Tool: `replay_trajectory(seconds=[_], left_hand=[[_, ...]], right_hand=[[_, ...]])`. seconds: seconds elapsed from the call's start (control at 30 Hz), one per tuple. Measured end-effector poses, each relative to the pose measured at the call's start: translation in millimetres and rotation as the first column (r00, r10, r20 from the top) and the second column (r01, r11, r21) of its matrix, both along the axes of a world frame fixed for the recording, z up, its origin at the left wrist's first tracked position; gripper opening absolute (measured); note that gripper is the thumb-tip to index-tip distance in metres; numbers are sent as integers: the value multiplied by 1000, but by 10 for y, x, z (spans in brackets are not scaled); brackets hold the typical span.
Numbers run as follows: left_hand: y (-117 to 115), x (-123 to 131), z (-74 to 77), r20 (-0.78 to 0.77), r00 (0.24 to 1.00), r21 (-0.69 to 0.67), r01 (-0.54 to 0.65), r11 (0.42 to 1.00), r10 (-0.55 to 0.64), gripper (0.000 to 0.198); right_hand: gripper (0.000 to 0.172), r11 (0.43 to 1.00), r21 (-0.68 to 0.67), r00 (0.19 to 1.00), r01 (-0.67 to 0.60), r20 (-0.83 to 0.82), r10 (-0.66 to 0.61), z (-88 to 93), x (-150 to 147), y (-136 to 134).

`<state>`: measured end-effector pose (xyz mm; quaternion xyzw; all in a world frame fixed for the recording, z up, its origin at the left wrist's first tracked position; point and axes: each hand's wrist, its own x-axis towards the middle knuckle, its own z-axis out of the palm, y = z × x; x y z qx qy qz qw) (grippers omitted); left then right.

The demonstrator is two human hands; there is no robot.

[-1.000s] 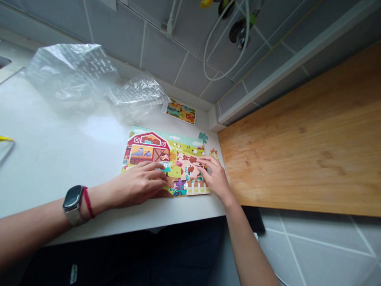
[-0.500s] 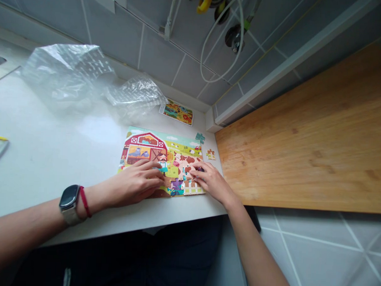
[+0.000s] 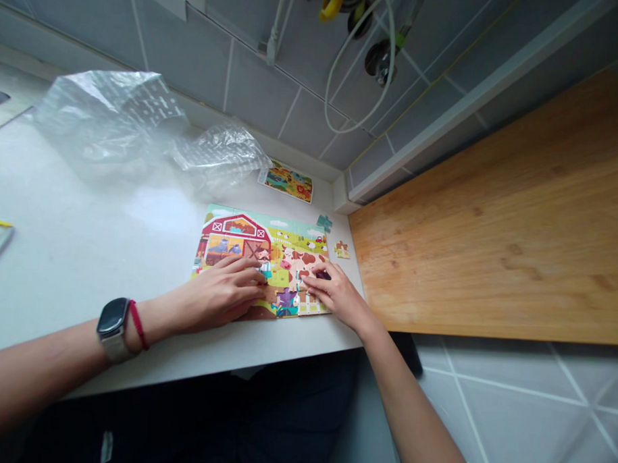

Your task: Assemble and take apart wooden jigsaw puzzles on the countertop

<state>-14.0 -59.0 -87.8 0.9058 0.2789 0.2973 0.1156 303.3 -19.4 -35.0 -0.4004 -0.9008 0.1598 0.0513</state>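
Note:
A farm jigsaw puzzle (image 3: 238, 229) with a red barn and a spotted cow lies flat on the white counter. My left hand (image 3: 231, 287) rests palm down across its lower left, fingers stretched out and slightly spread. Over the cow, on the right side, the curled fingers of my right hand (image 3: 337, 293) close on a dark purple puzzle piece (image 3: 323, 275), mostly hidden beneath them. A purple and teal piece (image 3: 287, 303) sits in the lower edge between the hands. Two loose pieces, one teal (image 3: 324, 223) and one brown and cream (image 3: 342, 249), lie beside the puzzle's right edge.
Behind the puzzle is a small picture card (image 3: 289, 182). Crumpled clear plastic wrap (image 3: 115, 117) spreads over the back left of the counter (image 3: 86, 237). A wooden board (image 3: 491, 231) borders the right side, and a white cable (image 3: 328, 90) hangs by the tiled wall.
My right hand has shifted slightly left over the cow, its fingertips drawing closer to the puzzle's middle. My left hand has barely moved.

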Motion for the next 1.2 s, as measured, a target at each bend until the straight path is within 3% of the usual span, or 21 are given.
replay_trajectory(seconds=[0.33,0.57,0.97,1.2], left_hand=[[-5,-8,-3,-11,998,-5,-54,999,54,18],[5,-34,-41,-81,995,-26,-60,998,58,15],[-3,-21,-45,-12,998,-46,-67,997,67,20],[-3,-23,-84,-12,998,-34,-69,997,69,18]], right_hand=[[32,999,-29,999,45,-18,-45,-19,27,-14],[32,998,-59,1000,4,-14,-4,8,39,42],[34,995,-84,999,47,-12,-48,-29,57,-17],[39,973,-70,972,222,-68,-226,-84,80,-44]])
